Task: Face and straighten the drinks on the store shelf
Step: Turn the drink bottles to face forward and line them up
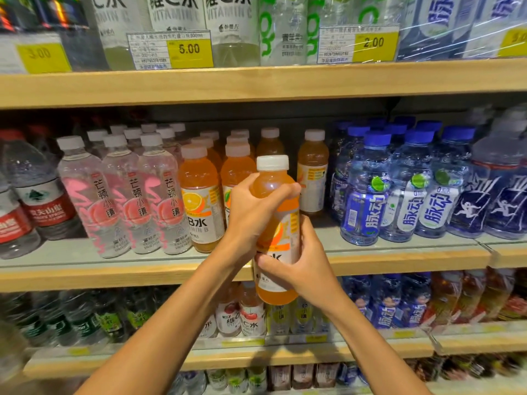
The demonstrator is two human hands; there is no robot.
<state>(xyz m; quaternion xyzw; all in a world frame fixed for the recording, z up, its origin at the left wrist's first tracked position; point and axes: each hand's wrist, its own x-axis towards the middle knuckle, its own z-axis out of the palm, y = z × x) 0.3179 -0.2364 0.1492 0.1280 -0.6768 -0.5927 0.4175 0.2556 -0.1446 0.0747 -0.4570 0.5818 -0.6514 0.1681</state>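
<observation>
– Orange plastic drink bottle with white cap [272, 182]: where?
– Centre frame, upright, held in front of the wood-edged middle shelf [114, 273], right of the matching orange bottles [201, 201] standing on it.
– Hands?
– Left hand [251, 215] wraps the upper body, fingers curled round the shoulder. Right hand [302, 266] clasps the lower label. Blue-capped clear bottles [368, 189] stand further right.

Wood-edged shelf [114, 276], rows of upright red-label waters [42, 203], pink-label bottles [119, 201], orange drinks [201, 201], blue bottles [368, 195]
</observation>
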